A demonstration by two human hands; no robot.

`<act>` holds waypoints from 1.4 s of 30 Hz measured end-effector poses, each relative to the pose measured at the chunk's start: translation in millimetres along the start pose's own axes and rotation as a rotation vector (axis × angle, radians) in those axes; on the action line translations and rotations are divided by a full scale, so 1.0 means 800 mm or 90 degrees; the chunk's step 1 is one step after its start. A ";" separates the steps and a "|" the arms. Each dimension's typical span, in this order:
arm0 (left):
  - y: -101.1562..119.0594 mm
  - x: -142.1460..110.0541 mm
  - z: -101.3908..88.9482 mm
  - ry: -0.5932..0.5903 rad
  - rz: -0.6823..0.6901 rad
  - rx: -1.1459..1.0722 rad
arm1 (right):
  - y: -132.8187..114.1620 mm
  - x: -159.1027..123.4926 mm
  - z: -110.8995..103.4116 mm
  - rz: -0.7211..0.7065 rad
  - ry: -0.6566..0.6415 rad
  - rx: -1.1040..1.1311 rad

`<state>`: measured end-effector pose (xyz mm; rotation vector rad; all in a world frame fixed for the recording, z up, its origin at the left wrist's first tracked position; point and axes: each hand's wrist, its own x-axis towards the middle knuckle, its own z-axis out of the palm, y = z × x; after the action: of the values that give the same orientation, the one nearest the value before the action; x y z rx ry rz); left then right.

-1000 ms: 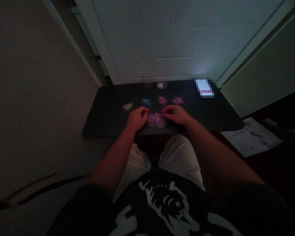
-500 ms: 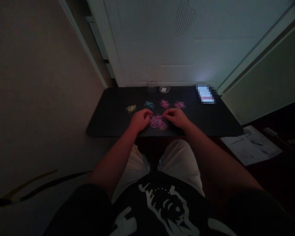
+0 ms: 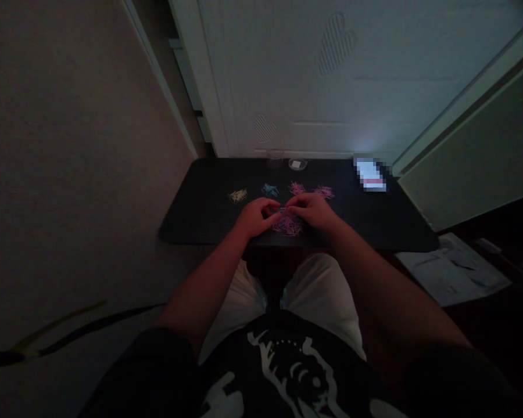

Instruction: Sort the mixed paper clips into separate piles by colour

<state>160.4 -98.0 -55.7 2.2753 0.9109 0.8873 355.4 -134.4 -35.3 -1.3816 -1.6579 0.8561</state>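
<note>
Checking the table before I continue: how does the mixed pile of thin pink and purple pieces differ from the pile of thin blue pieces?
Size: the mixed pile of thin pink and purple pieces is larger than the pile of thin blue pieces.
Place: the mixed pile lies nearer the camera, the blue pile farther back.
Colour: the mixed pile shows several shades, the blue pile looks only blue.
Both are loose heaps.
</note>
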 end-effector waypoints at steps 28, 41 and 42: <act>-0.003 0.001 0.001 0.064 -0.019 0.042 | -0.006 0.008 0.008 -0.050 -0.008 -0.155; -0.005 0.013 -0.003 0.063 -0.083 -0.022 | 0.007 0.011 0.001 -0.052 0.039 -0.084; -0.005 0.018 -0.002 0.067 -0.090 -0.029 | 0.008 0.013 -0.001 -0.046 0.050 -0.072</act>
<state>165.5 -84.7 -51.5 2.1126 1.0722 0.9625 357.9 -123.2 -39.5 -1.4048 -1.7066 0.6674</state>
